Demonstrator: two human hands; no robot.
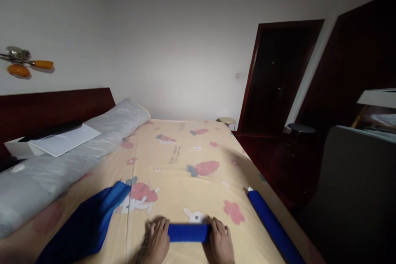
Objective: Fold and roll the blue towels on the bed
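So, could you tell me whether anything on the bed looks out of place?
Mostly tidy. The flat blue cloth lies askew, hanging off the bed's near left edge, while both hands press a rolled blue cloth.

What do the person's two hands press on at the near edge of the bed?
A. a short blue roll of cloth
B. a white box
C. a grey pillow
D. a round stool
A: the left hand and right hand grip the ends of the short blue roll lying on the patterned sheet.
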